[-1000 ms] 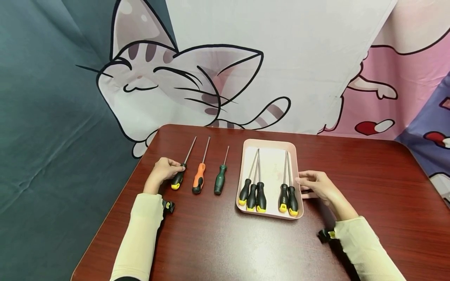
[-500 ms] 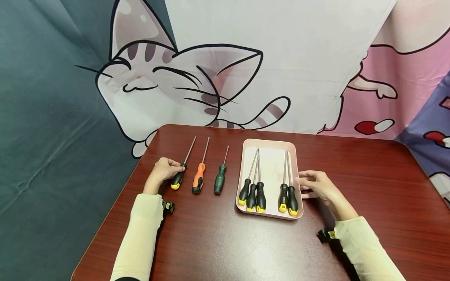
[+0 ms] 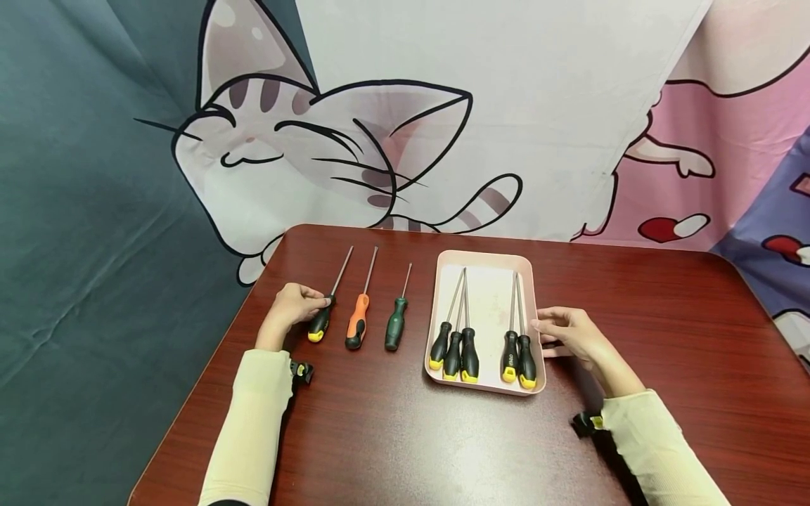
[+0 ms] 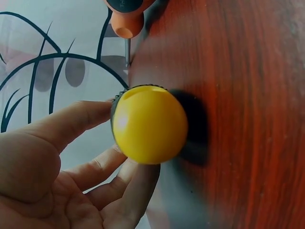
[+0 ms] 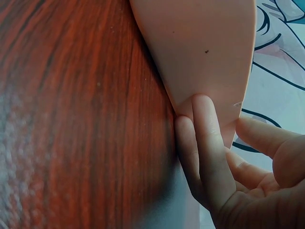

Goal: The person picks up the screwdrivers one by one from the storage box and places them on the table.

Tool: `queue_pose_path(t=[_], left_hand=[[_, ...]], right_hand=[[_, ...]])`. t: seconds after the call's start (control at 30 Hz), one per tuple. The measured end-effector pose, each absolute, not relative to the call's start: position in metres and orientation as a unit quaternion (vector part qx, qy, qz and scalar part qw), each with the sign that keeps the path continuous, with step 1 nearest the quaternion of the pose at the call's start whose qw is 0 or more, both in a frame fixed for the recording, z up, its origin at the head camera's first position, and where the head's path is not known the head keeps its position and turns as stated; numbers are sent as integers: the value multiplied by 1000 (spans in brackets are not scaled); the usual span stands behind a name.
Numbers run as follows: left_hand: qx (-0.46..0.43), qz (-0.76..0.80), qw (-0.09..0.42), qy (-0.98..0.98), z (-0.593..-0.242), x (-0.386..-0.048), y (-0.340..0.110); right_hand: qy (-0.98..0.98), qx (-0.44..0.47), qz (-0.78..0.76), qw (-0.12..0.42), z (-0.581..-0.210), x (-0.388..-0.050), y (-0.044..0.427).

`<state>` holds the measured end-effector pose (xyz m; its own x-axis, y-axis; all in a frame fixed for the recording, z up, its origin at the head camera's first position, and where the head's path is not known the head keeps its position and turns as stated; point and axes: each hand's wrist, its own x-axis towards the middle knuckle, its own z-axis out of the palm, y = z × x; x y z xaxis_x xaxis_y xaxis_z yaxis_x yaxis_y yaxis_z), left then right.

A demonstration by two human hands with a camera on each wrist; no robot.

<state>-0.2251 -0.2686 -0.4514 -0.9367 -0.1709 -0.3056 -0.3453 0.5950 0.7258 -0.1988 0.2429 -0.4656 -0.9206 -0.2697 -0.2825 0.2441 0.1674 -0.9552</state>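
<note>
At the table's left side, my left hand (image 3: 294, 304) pinches the upper handle of a black screwdriver (image 3: 320, 322) with a yellow end. In the left wrist view, the yellow butt of this screwdriver (image 4: 151, 125) faces the camera, with thumb and fingers on either side of the handle. An orange-and-black screwdriver (image 3: 358, 316) and a green screwdriver (image 3: 396, 323) lie beside it. My right hand (image 3: 569, 334) rests against the right wall of a pink tray (image 3: 486, 388). Seen from the right wrist, its straight fingers touch the tray's outer wall (image 5: 205, 52), the thumb at the rim.
Inside the tray lie several black screwdrivers with yellow ends: three handles (image 3: 470, 355) at the left and two (image 3: 526, 362) at the right. The brown table (image 3: 380, 429) ends at a cloth backdrop (image 3: 569, 140) with cartoon figures.
</note>
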Motion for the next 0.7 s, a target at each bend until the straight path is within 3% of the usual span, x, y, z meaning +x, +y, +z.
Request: queue_pose_path(t=[0.7], left_hand=[[-85,441,86,889,-429,-221,-256]], right_hand=[[734,-9,-649,199,-465,-198,243]])
